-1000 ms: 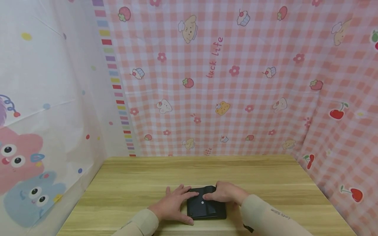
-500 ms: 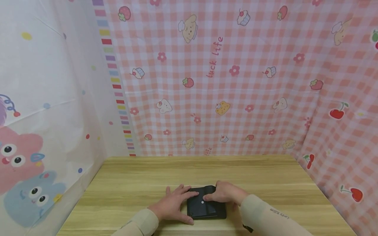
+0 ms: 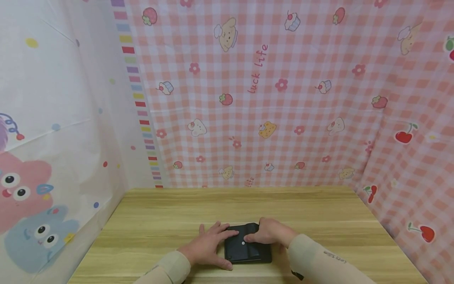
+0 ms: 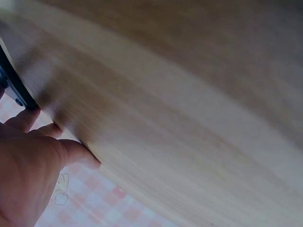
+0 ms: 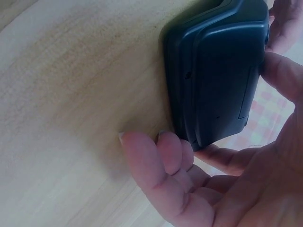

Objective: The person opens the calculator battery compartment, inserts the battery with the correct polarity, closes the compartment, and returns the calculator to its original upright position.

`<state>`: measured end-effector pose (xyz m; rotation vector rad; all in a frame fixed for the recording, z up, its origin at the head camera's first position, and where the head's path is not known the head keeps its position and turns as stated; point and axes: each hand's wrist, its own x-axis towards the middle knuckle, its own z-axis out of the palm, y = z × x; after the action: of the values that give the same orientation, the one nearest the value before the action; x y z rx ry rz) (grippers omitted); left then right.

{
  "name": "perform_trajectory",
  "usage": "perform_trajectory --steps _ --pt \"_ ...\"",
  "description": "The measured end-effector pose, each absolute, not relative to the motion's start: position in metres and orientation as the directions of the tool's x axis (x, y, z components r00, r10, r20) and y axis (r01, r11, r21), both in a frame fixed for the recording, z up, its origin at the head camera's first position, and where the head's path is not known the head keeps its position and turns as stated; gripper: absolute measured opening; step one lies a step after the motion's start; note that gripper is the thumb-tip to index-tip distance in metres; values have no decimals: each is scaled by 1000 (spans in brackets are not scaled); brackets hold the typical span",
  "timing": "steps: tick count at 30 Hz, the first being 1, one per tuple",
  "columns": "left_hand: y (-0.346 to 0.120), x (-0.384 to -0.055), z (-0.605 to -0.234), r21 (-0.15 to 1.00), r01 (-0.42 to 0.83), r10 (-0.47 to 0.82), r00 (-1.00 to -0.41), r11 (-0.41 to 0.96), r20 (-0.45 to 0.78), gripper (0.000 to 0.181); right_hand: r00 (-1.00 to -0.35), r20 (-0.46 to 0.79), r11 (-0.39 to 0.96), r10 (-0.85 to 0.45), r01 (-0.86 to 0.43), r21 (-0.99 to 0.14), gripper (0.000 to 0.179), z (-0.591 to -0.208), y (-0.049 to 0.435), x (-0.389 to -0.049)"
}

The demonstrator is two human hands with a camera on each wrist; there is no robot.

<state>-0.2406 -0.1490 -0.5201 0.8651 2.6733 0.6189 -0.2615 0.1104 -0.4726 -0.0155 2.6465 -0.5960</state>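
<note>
- A black case [image 3: 248, 249] lies flat on the wooden table [image 3: 170, 213], low in the middle of the head view, close to the near edge.
- The left hand [image 3: 207, 246] rests on the case's left side, its fingers spread and lying flat across the table and the case's top left corner, thumb along the near left edge.
- The right hand [image 3: 271, 232] sits on the far right part of the case, its fingers curled over the top with a fingertip near the small pale dot at the centre of the lid.
- In the right wrist view the case [image 5: 218, 71] is a rounded, matte dark shell with a stepped seam round its side; the fingers [image 5: 161, 170] lie beside its edge, loosely bent, touching the table.
- By my reading the case is shut and merely steadied; opening or lifting it is not yet done.
- The table is pale, streaky wood grain, smooth. Behind it hangs a pink checked cloth [image 3: 283, 98] printed with cartoons.
</note>
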Motion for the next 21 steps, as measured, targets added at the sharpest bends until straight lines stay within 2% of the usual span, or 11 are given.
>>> perform_trajectory --steps 21 --pt "-150 -242 -522 481 487 605 -788 729 -118 95 -903 -418 912 -98 87 -400 93 -469 109 -260"
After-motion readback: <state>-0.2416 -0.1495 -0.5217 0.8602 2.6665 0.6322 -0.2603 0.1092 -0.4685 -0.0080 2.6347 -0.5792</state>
